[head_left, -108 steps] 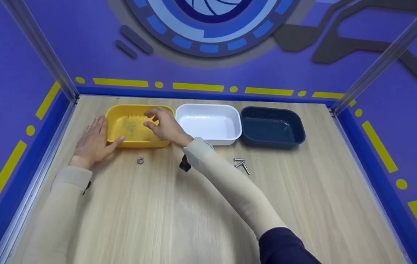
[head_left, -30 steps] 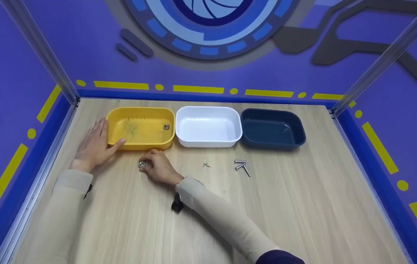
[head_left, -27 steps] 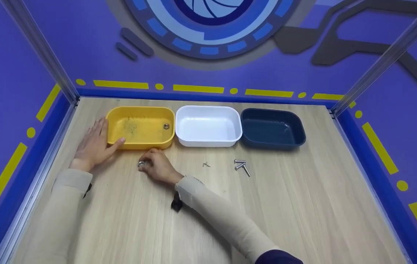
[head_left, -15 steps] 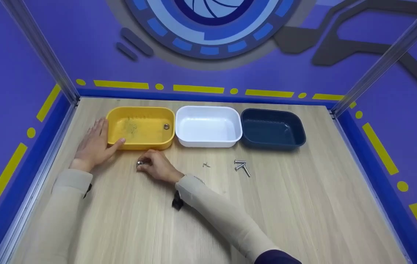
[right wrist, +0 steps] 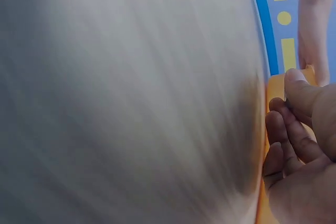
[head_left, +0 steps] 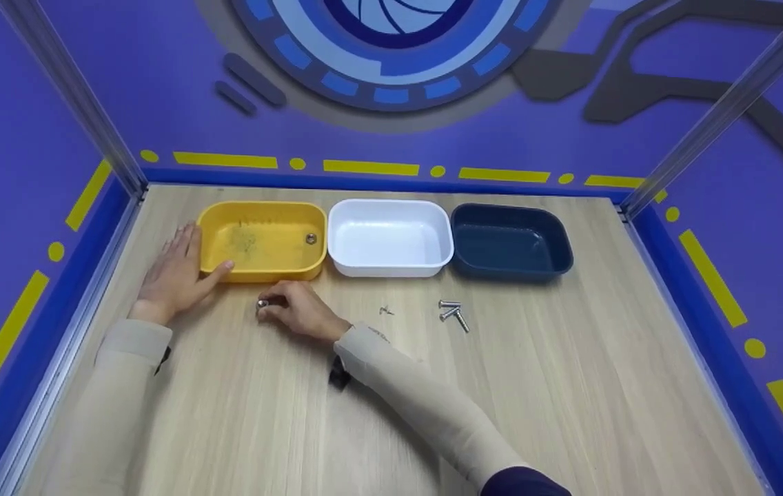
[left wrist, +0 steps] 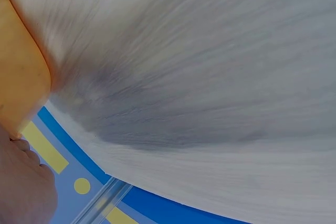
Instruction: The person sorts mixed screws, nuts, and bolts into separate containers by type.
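Note:
My left hand (head_left: 174,275) lies with straight fingers along the left side of the yellow box (head_left: 264,275), its thumb over the front rim. In the left wrist view the knuckles of that hand (left wrist: 26,182) show beside the box wall. Just in front of the box, my right hand (head_left: 302,311) pinches a metal nut (head_left: 262,304) between thumb and fingertips, at or close above the tabletop. Most of this nut is hidden in the right wrist view, where the right hand (right wrist: 302,145) has its fingers curled. A second nut (head_left: 311,239) lies inside the yellow box.
A white box (head_left: 391,271) and a dark blue box (head_left: 512,275) stand in a row right of the yellow one. Several bolts (head_left: 455,314) lie on the wooden table (head_left: 571,386), with a few tiny screws (head_left: 386,311) to their left. Blue panels wall the sides and back.
Earlier the right hand was over the yellow box; a nut now shows inside it. The hand came down to the nut in front, took it in a pinch and shifted slightly left.

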Available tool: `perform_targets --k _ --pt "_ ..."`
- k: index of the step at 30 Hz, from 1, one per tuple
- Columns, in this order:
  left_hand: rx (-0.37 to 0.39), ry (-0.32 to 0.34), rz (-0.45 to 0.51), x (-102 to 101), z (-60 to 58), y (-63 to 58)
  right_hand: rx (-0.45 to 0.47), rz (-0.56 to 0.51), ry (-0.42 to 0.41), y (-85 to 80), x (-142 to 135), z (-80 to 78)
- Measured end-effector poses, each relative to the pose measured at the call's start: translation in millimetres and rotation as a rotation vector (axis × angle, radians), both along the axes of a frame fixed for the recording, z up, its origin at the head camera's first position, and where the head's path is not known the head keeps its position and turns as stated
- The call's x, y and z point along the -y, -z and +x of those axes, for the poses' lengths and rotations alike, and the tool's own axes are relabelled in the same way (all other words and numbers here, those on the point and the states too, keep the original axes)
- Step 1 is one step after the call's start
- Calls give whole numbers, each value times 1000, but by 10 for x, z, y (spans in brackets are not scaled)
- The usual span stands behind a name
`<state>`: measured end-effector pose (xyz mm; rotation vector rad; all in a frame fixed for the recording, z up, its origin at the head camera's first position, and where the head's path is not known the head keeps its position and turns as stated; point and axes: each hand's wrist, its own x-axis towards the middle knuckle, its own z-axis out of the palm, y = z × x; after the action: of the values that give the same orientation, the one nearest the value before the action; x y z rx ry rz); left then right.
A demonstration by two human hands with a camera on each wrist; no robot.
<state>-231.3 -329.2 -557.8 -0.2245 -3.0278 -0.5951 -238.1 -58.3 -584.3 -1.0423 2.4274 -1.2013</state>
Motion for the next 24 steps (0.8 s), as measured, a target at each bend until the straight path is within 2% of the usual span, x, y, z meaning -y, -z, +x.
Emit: perform_targets --k 11,18,24 --pt "-12 -9 -13 36 21 -23 -13 -24 -39 -277 -53 -56" --pt "32 -24 -9 14 13 -16 -14 -38 -17 -404 -79 -123" --pt "26 -14 -21 -22 1 -23 -22 -48 1 -548 -115 -247"
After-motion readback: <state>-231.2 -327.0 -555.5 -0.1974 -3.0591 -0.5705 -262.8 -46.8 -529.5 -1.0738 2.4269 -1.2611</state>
